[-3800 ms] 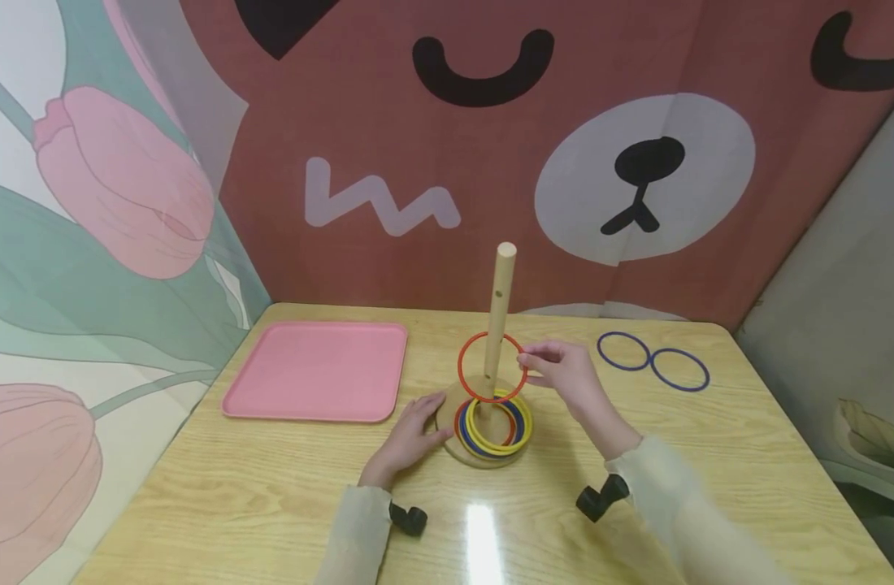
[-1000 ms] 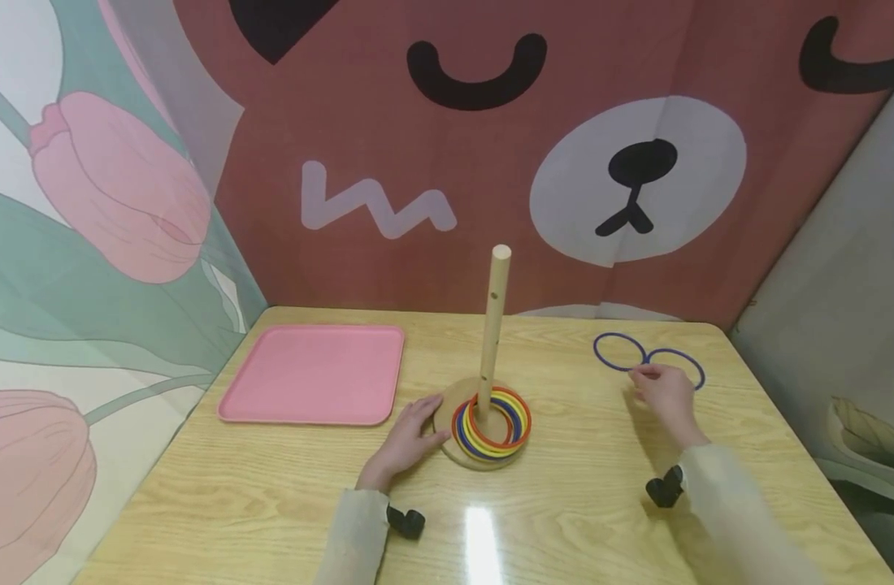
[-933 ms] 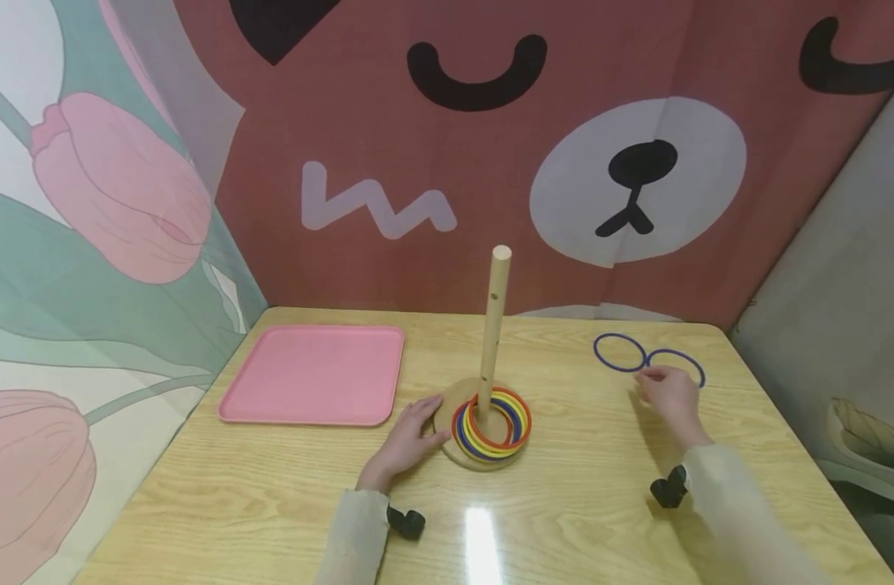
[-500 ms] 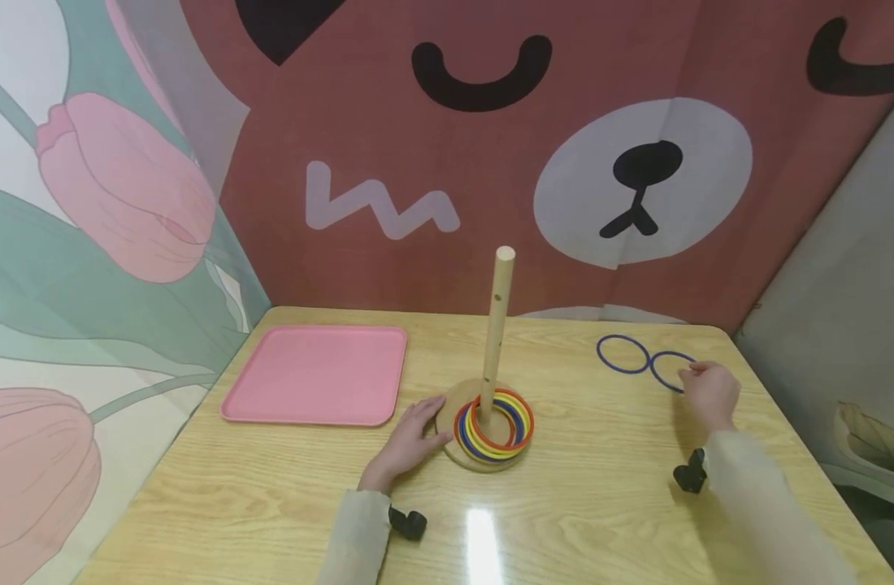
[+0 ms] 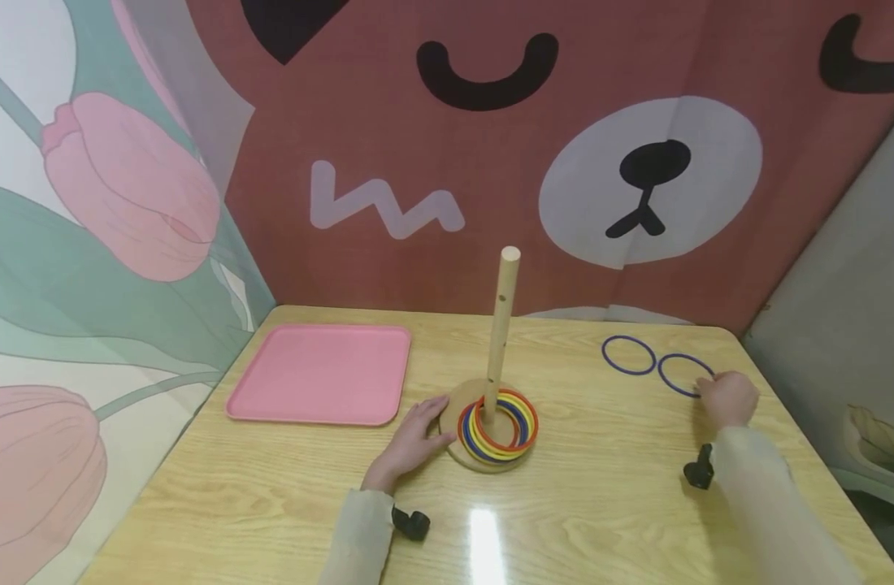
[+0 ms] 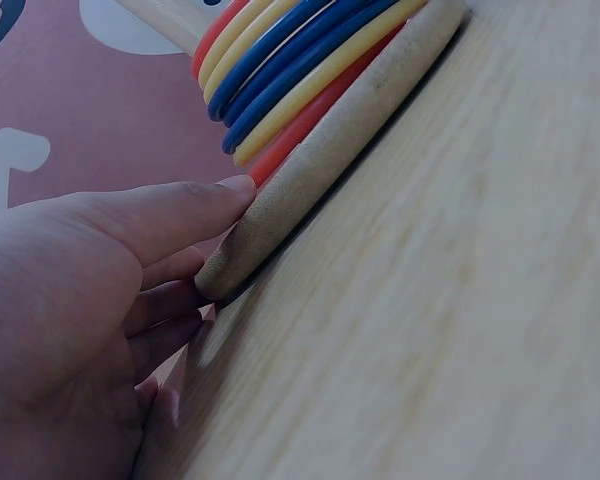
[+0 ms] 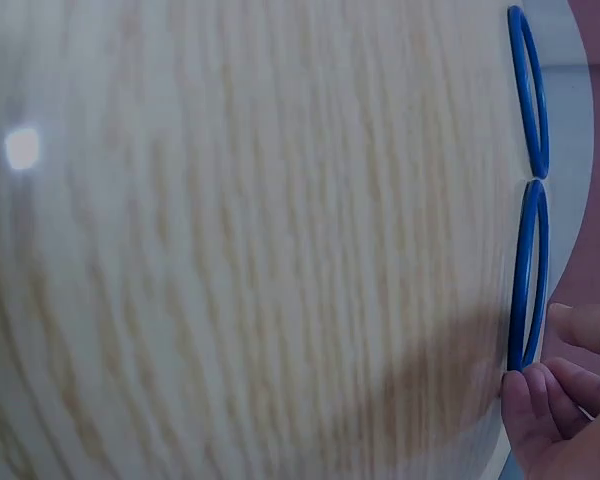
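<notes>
A wooden post (image 5: 501, 321) stands upright on a round wooden base (image 5: 457, 402), with several red, yellow and blue rings (image 5: 496, 431) stacked loosely around it. At the base's left edge rests my left hand (image 5: 412, 439). Its thumb touches the rim beside the lowest red ring (image 6: 320, 115), while the other fingers lie along the base's side. My right hand (image 5: 728, 398) is at the right edge of a blue ring (image 5: 670, 383) lying flat on the table; the fingertips touch the ring's end (image 7: 520, 340), with the thumb apart from them. A second blue ring (image 5: 614, 366) lies just left.
A pink tray (image 5: 318, 416) lies on the left of the wooden table (image 5: 593, 487). Behind the table hangs a bear-patterned cloth (image 5: 388, 276). The tall post rises between the tray and the two loose blue rings.
Earlier my right hand put a red ring over the post, on top of the stack. It has since moved right to the blue rings, where a small gap now shows between them. Left hand unmoved.
</notes>
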